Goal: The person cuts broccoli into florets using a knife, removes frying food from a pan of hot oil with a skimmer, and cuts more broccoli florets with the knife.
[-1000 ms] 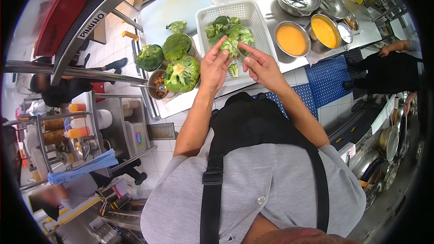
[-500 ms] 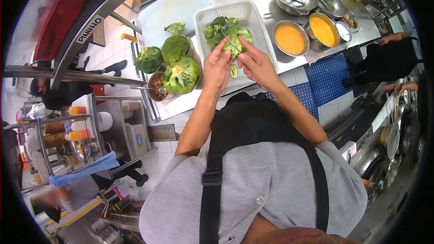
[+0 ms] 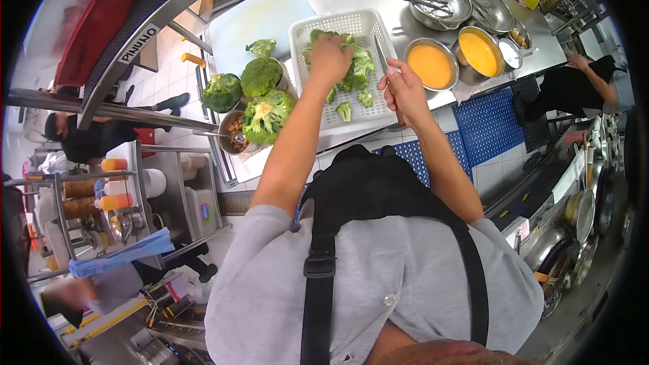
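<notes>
My right hand (image 3: pixel 407 92) is closed around the handle of a knife (image 3: pixel 380 49), its blade pointing away from me over the right side of a white perforated basket (image 3: pixel 370 21). Inside the basket lie cut broccoli florets (image 3: pixel 362 67), with small pieces nearer to me. My left hand (image 3: pixel 329 61) reaches over the left part of the basket, at the florets; its fingers are smeared by motion, so I cannot see whether they grip anything. Left of the basket are whole broccoli heads (image 3: pixel 222 92), a paler one (image 3: pixel 269 116) turned stem side up.
A white cutting board (image 3: pixel 260 12) lies behind the broccoli. To the right stand pots of orange liquid (image 3: pixel 430 64), a colander with tongs (image 3: pixel 439 1) and metal bowls. A bowl of brown pieces with a spoon (image 3: pixel 234 132) sits front left. Other people stand at both sides.
My hands have moved apart. The left went from the broccoli piece both hands held to the basket's left side; the right moved right with the knife. Small florets now show in the basket's near part.
</notes>
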### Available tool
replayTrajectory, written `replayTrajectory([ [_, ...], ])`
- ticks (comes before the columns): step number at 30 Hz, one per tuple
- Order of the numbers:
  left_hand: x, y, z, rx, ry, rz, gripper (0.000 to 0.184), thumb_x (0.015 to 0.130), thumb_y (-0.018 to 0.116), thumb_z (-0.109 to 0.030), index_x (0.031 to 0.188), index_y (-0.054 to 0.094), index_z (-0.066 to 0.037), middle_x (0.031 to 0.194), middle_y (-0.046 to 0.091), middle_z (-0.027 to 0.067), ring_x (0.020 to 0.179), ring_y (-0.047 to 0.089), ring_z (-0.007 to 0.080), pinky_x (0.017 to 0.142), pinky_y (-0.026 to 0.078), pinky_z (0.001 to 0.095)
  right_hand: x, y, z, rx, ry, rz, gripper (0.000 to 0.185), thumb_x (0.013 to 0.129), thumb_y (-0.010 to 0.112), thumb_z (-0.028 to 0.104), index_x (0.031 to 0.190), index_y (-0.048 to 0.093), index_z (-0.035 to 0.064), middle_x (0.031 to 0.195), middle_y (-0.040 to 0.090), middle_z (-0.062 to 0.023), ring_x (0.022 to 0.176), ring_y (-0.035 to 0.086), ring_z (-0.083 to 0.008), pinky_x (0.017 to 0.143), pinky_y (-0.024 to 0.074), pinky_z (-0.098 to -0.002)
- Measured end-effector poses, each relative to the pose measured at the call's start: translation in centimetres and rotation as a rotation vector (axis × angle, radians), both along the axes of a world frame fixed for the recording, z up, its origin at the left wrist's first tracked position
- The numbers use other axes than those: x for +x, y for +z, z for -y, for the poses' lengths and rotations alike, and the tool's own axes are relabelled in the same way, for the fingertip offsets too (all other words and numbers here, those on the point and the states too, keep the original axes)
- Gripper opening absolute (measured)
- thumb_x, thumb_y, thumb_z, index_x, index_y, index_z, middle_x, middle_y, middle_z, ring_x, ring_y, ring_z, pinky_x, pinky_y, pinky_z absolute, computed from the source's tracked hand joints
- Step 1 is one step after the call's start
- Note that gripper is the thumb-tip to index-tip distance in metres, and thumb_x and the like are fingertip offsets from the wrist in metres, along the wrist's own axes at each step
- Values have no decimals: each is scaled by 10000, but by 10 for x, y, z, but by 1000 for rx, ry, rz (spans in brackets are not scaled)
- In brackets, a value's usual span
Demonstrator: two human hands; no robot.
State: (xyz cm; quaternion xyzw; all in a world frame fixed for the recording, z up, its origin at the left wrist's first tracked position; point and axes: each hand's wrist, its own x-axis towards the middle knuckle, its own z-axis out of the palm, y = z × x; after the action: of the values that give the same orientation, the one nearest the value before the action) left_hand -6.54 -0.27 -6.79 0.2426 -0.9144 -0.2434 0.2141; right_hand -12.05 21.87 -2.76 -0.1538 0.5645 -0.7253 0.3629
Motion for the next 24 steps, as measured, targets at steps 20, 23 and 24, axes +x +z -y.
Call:
replayTrajectory([
  [20, 52, 8, -55, 67, -2, -60, 437, 763, 789, -216, 1084, 533, -67, 1050, 617, 223, 929, 644, 456, 786, 525, 525, -4, -8, -3, 569, 338, -383, 144, 1040, 510, 146, 1128, 585, 58, 750, 616, -37, 519, 517, -95, 408, 424, -274],
  [23, 54, 10, -60, 81, 10, -88, 423, 768, 784, -222, 1071, 537, -61, 1053, 608, 222, 929, 631, 447, 796, 515, 518, -2, -10, -6, 564, 308, -385, 143, 1038, 514, 149, 1112, 589, 54, 739, 625, -49, 521, 540, -117, 430, 433, -300],
  [24, 54, 10, -62, 102, 16, -93, 410, 770, 781, -224, 1057, 542, -52, 1054, 607, 227, 948, 621, 442, 810, 508, 516, -2, -9, -7, 563, 292, -393, 143, 1035, 517, 148, 1100, 591, 45, 732, 638, -64, 524, 566, -139, 449, 448, -325],
])
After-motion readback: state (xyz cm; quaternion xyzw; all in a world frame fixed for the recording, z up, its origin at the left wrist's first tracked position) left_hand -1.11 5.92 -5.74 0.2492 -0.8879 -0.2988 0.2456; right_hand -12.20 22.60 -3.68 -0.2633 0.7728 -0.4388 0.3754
